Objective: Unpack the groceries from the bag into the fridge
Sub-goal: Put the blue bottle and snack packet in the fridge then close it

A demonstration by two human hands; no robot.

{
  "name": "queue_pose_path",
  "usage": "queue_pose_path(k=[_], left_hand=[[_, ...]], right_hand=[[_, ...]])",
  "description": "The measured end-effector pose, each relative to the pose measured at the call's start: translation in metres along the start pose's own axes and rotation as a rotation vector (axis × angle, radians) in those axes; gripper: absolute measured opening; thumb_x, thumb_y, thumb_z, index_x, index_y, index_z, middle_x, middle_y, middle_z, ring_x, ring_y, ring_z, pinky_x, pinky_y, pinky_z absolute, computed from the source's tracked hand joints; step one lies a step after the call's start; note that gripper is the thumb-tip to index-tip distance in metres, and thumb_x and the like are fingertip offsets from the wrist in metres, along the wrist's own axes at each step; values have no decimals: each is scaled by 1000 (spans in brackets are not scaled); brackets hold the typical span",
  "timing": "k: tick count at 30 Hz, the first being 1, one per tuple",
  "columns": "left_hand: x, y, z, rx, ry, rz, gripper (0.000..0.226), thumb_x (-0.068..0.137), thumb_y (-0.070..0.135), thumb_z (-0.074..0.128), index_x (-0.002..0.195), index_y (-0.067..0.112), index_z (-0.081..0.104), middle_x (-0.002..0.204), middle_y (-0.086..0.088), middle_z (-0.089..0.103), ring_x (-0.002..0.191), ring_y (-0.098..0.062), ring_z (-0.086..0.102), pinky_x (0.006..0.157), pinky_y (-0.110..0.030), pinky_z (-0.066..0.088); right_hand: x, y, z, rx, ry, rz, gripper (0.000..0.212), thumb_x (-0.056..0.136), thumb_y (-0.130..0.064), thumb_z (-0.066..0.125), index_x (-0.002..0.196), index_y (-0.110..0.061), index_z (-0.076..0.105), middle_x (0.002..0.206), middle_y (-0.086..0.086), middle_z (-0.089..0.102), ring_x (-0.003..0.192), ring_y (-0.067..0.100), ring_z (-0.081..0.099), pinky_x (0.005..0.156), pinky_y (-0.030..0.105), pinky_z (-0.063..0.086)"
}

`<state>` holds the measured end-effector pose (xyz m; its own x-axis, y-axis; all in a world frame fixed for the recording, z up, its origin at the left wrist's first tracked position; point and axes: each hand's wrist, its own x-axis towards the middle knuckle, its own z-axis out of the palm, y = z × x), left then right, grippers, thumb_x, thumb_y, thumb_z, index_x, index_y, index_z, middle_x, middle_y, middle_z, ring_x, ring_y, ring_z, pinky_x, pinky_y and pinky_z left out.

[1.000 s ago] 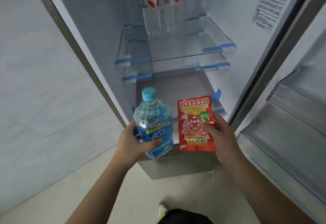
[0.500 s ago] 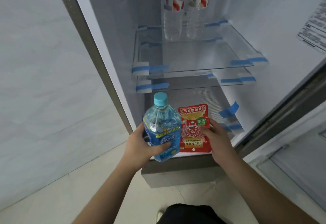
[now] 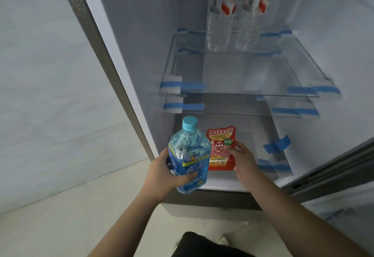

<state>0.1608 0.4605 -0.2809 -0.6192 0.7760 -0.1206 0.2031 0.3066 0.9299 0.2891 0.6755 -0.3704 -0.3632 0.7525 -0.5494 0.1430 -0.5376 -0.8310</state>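
Observation:
My left hand (image 3: 164,172) grips a clear bottle of blue drink (image 3: 189,155) with a light blue cap, held upright at the front edge of the open fridge (image 3: 129,58). Beside it, my right hand (image 3: 245,161) holds a red snack pouch (image 3: 220,147) by its right side, just over the fridge's bottom floor (image 3: 253,141). Both items are at the lowest level, below the two glass shelves. No bag is in view.
Two glass shelves (image 3: 242,92) with blue tape at their corners sit above the hands. Two clear water bottles (image 3: 220,19) with red and white labels stand at the back of the upper shelf. The open door's edge (image 3: 334,167) is at the right; a pale wall (image 3: 40,94) at the left.
Both hands have moved forward and closer to the fridge's bottom compartment with the bottle and pouch. The view has shifted left, so the door bins at the right are out of sight.

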Motion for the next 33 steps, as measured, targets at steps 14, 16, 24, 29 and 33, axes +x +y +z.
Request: queue_pose_path(k=[14,16,24,29,33], left_hand=[[-9,5,0,-16,147,-23,67,55,37,87,116,31,59,106,18,71,98,-2,67,82,-25,56],[-11,6,1,-10,158,-24,65,57,34,88,115,31,59,106,19,71,98,-2,67,82,-24,56],[-14,10,3,-2,181,-24,68,57,39,86,118,35,57,108,21,69,100,-1,66,82,-23,55],[-15,14,3,-22,187,-42,65,55,40,86,112,38,57,105,24,69,97,1,66,78,-21,56],[-14,15,3,-31,183,-42,66,54,37,87,113,35,58,106,21,70,98,-1,67,78,-22,56]], right_hand=[[55,-13,38,35,-122,87,21,92,-10,58,111,-7,64,91,15,73,74,26,72,74,41,57],[58,-17,43,-18,-166,65,18,93,-9,56,108,-6,65,89,16,73,67,23,73,58,32,57],[66,-22,57,-67,-189,83,12,93,-6,51,95,-12,61,66,4,71,52,14,68,46,21,51],[73,-18,64,-55,-183,58,10,95,-7,49,101,-9,56,90,13,65,72,19,62,65,28,51],[74,-23,64,-141,-322,53,26,88,1,62,113,1,60,104,8,48,84,10,50,68,4,34]])
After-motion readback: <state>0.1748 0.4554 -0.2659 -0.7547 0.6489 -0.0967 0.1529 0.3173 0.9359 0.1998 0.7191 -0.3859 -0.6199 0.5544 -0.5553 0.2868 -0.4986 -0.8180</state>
